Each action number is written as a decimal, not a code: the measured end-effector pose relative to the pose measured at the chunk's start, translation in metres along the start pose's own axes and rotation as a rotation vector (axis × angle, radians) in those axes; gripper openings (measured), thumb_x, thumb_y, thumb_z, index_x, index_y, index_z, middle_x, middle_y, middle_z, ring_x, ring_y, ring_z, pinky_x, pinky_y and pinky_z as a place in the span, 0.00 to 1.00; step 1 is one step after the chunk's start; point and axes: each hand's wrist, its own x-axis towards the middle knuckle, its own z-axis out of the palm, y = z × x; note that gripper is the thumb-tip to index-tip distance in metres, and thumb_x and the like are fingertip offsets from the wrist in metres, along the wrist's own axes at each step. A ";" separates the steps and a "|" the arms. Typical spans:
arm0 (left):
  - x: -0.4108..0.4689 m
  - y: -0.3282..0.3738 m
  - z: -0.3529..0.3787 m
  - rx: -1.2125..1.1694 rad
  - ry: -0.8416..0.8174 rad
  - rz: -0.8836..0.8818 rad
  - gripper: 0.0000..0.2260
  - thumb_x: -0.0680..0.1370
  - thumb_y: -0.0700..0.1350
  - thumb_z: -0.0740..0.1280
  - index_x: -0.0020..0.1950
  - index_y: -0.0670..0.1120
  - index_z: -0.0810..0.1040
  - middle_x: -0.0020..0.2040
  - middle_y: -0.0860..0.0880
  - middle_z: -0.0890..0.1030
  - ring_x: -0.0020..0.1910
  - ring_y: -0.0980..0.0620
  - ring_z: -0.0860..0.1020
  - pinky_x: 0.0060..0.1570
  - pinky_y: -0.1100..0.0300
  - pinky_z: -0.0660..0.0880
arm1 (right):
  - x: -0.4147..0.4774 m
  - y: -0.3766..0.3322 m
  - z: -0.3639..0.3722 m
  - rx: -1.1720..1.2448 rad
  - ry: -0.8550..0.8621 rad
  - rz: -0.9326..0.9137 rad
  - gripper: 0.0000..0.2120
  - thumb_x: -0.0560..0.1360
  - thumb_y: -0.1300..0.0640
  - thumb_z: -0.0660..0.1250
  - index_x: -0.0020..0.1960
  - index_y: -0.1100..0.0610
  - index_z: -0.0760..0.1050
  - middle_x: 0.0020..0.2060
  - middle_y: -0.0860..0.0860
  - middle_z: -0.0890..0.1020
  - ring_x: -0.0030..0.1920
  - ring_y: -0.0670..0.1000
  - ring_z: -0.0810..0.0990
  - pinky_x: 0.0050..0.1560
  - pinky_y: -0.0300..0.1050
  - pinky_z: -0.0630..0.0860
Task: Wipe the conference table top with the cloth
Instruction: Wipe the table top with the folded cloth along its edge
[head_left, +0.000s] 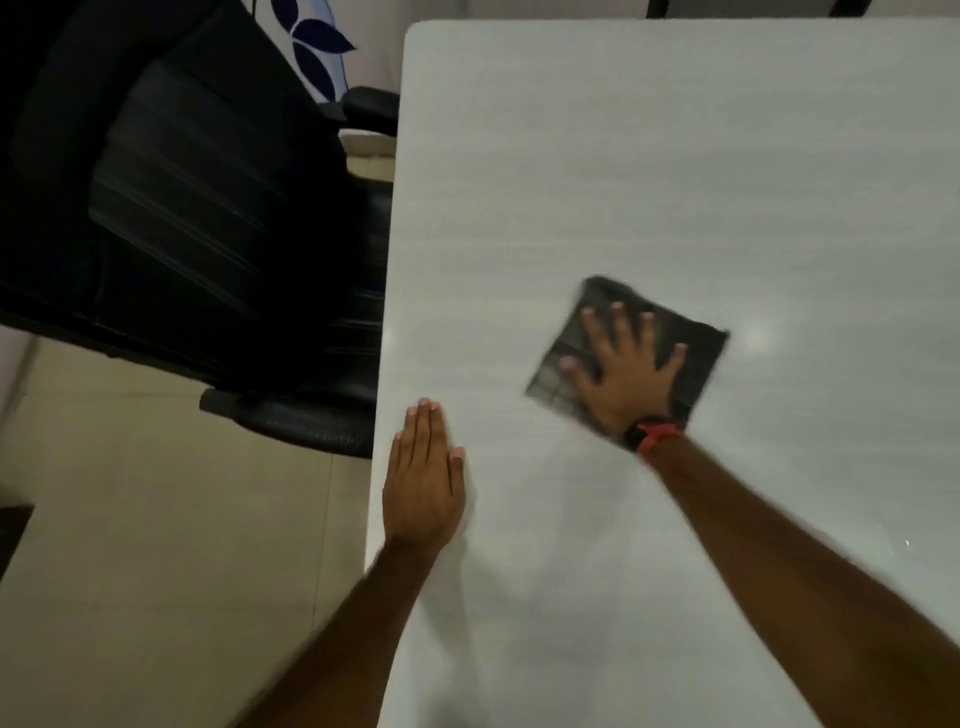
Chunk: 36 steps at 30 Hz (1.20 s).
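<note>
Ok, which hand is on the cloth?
The right hand, fingers spread flat on the dark cloth, red band at its wrist. The left hand rests flat on bare table top.

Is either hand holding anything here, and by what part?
Nothing is gripped. The right hand presses flat on the middle of the cloth; the left hand rests flat on the table.

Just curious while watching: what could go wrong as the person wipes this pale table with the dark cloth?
The dark square cloth is only pressed under the flat, spread right hand, not gripped, so it might bunch or slide free. The left hand rests flat at the left edge of the pale grey table top and could slip off.
</note>
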 end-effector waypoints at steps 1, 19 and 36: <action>0.012 0.004 0.001 -0.001 -0.001 -0.005 0.26 0.83 0.50 0.50 0.79 0.40 0.58 0.79 0.43 0.60 0.79 0.46 0.59 0.77 0.52 0.55 | 0.011 0.022 -0.007 0.047 0.011 0.182 0.38 0.74 0.23 0.43 0.81 0.35 0.45 0.83 0.46 0.48 0.82 0.61 0.44 0.70 0.82 0.43; 0.017 0.006 0.005 0.034 -0.007 -0.022 0.26 0.83 0.50 0.50 0.81 0.43 0.53 0.81 0.46 0.55 0.81 0.51 0.51 0.78 0.51 0.53 | 0.079 0.000 -0.012 0.129 0.118 0.464 0.36 0.78 0.29 0.42 0.83 0.43 0.48 0.83 0.54 0.50 0.80 0.69 0.45 0.67 0.83 0.46; 0.016 0.006 0.004 0.053 0.005 -0.017 0.26 0.84 0.49 0.51 0.81 0.43 0.53 0.81 0.47 0.55 0.81 0.52 0.51 0.78 0.50 0.55 | 0.006 -0.058 0.013 0.069 0.102 0.095 0.34 0.79 0.32 0.49 0.82 0.43 0.52 0.82 0.53 0.54 0.80 0.68 0.49 0.70 0.82 0.41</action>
